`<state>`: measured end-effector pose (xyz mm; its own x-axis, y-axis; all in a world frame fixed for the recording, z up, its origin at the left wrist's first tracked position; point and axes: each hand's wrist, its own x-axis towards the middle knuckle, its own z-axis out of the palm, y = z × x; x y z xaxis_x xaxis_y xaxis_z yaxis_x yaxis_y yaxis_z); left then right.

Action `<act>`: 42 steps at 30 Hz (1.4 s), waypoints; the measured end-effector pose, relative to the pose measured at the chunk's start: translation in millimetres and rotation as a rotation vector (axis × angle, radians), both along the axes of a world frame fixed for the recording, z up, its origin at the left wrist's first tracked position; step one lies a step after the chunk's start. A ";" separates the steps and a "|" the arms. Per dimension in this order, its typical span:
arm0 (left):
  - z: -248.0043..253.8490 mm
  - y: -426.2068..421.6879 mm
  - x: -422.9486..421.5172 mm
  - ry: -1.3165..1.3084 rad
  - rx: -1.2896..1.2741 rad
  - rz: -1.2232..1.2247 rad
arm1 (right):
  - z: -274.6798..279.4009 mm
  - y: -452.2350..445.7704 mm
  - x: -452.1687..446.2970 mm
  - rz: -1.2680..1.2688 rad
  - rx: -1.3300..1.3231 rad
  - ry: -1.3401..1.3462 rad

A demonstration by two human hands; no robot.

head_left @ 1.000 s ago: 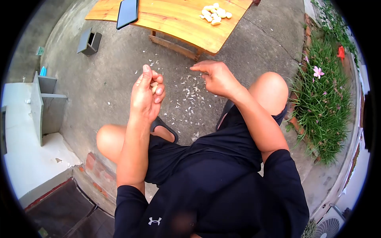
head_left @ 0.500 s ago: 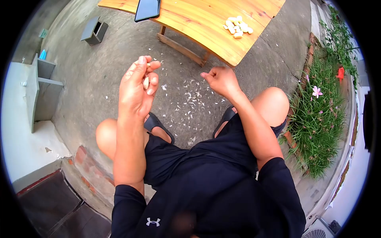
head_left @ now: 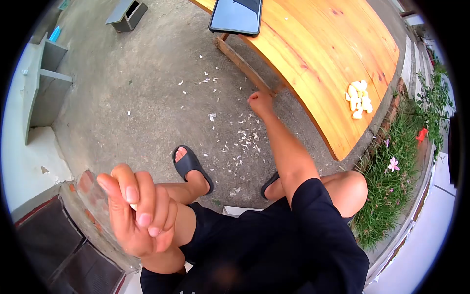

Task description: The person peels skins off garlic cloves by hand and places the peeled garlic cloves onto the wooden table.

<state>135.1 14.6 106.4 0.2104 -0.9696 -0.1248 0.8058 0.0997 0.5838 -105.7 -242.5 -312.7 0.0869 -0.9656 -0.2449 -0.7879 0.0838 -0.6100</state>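
Note:
My left hand [head_left: 142, 210] is raised close to the camera at the lower left, its fingers curled closed. A bit of a pale garlic clove [head_left: 133, 207] shows between the fingers; the rest is covered. My right hand [head_left: 261, 104] reaches out over the ground beside the wooden table's near side. Its fingers are closed, and anything inside them is hidden. On the wooden table [head_left: 303, 54] lies a pile of peeled garlic cloves [head_left: 358, 100], near the right end. Papery white peels [head_left: 242, 134] are scattered over the concrete below my right forearm.
A dark phone [head_left: 237, 15] lies at the table's left edge. A small grey box [head_left: 126, 15] stands on the concrete at the upper left. A planted strip of grass with pink flowers [head_left: 393, 164] runs along the right. Black sandals [head_left: 193, 164] are on my feet.
My left hand has come down and nearer the camera, its fingers closing further over the clove. My right arm has stretched forward. The view has shifted, so the table appears farther right and lower.

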 end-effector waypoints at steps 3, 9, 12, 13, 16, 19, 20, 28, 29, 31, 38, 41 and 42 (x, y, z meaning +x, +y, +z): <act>-6.3 11.8 6.0 -0.029 0.046 0.058 | -35.7 -27.4 21.8 -0.076 0.041 -0.036; -8.1 16.4 7.0 -0.159 0.145 0.104 | -68.3 -51.9 64.1 -0.148 -0.060 0.128; -17.6 22.9 16.5 0.189 0.017 -0.075 | -79.7 -50.0 67.9 -0.164 -0.102 0.123; -14.2 24.6 12.2 0.215 0.044 -0.042 | -75.9 -48.7 68.2 -0.140 -0.081 0.131; -5.8 33.6 -3.8 0.110 0.120 0.058 | -65.2 -55.0 74.0 -0.074 -0.057 0.147; -0.8 44.2 -6.8 -0.181 0.201 0.129 | -58.0 -44.6 74.1 -0.072 -0.048 0.121; 2.6 47.3 -7.7 -0.177 0.188 0.120 | -48.7 -30.2 78.7 -0.100 -0.047 0.059; 25.9 41.2 -44.8 -0.189 -0.063 -0.126 | 63.2 123.8 105.4 0.262 -0.067 -0.324; 30.1 39.5 -52.0 -0.185 -0.031 -0.131 | 87.3 141.5 109.0 0.305 -0.108 -0.345; 36.3 37.1 -65.2 -0.133 0.000 -0.155 | 158.6 166.2 103.9 0.394 -0.093 -0.456; 34.7 21.5 -93.8 -0.021 -0.058 -0.243 | 423.1 216.7 25.8 0.647 -0.335 -0.581; 41.0 23.2 -97.9 0.028 -0.047 -0.246 | 466.6 193.2 -26.0 0.594 -0.591 -0.318; 43.6 24.1 -99.8 0.006 -0.022 -0.235 | 468.6 181.4 -43.1 0.546 -0.621 -0.340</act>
<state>35.2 38.6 150.1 -0.0222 -0.9944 -0.1037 0.8118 -0.0785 0.5787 -148.8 -61.0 155.9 0.5461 -0.7184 0.4309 -0.3895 -0.6731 -0.6287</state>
